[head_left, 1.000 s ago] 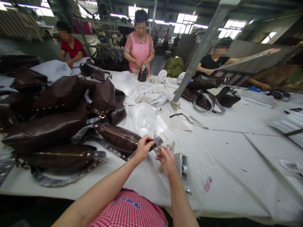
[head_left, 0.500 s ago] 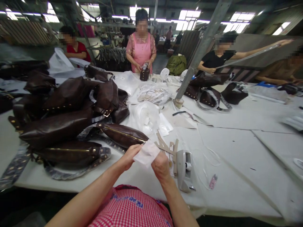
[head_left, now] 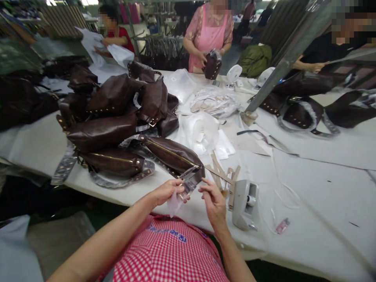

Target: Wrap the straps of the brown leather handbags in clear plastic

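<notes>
My left hand (head_left: 169, 192) is closed on the film-wrapped strap end (head_left: 189, 186) of a dark brown leather bag, and a thin white sheet (head_left: 174, 204) hangs from the same fingers. The brown bag (head_left: 172, 153), with a gold zip along its top, lies just beyond on the table. Close to the right of the strap end is my right hand (head_left: 214, 199), its fingers bent but apart and nothing visible in them. Exactly how the clear film meets the strap is blurred.
More brown bags (head_left: 102, 131) are piled at the left. A grey tape dispenser (head_left: 245, 205) stands right of my right hand, beside beige strips (head_left: 220, 172) and a pink snipper (head_left: 282, 226). A metal post (head_left: 282, 66) rises from the white table (head_left: 311, 203). Co-workers handle bags opposite.
The white sheet, held between both hands before, now hangs from my left hand, which has hold of the strap end. My right hand has let go. The view has turned left and down.
</notes>
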Motion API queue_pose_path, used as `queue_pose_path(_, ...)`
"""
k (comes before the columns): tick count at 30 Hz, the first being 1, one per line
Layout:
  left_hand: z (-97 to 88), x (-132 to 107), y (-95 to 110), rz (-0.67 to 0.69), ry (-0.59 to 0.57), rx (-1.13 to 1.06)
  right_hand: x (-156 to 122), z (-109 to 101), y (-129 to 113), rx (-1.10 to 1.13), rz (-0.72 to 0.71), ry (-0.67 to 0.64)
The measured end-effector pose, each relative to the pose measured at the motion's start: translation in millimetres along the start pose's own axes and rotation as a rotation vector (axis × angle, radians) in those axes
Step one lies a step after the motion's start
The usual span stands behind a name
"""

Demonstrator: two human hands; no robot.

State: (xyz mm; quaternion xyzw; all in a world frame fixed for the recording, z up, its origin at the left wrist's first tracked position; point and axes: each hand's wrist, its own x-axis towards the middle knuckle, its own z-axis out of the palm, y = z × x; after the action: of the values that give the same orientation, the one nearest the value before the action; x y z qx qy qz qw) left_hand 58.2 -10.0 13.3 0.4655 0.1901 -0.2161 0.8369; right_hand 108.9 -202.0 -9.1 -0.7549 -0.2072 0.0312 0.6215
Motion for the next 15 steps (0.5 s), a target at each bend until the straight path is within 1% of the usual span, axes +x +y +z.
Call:
queue_pose_path(1, 1.0, -2.0, 0.6, 0.002, 0.008, 0.026, -0.2, -2.6, -0.2, -0.007, 0.072, 0.098)
queue_pose_path(2, 1.8, -4.4, 1.6, 0.003, 0.013, 0.054, 0.6, -3.8, -0.5, -0.014, 0.135, 0.161)
queue_pose_path(3, 2.5, -7.1, 2.9, 0.002, 0.011, 0.081, 2.3, -3.6, -0.7, -0.009, 0.198, 0.19)
queue_pose_path(4, 2.9, -9.9, 4.2, -0.001, 0.005, 0.105, 4.8, -2.3, -0.9, 0.019, 0.276, 0.198)
queue_pose_path(6, 3.0, -15.6, 6.5, -0.02, -0.001, 0.149, 11.0, 2.9, -0.7, 0.162, 0.509, 0.187)
queue_pose_path(8, 2.4, -20.3, 7.9, -0.042, 0.008, 0.186, 17.5, 9.4, 0.4, 0.404, 0.769, 0.126)
queue_pose_path(9, 1.9, -22.3, 8.2, -0.05, 0.016, 0.199, 20.4, 12.7, 1.3, 0.535, 0.86, 0.087)
queue_pose_path(10, 1.3, -24.0, 8.4, -0.053, 0.024, 0.208, 23.1, 15.9, 2.3, 0.651, 0.916, 0.052)
queue_pose_path(12, 0.3, -27.2, 8.5, -0.053, 0.032, 0.215, 27.2, 21.5, 4.2, 0.791, 0.948, 0.017)
queue_pose_path(15, -1.2, -31.5, 8.3, -0.056, 0.026, 0.219, 30.0, 28.3, 6.5, 0.786, 0.949, 0.056)
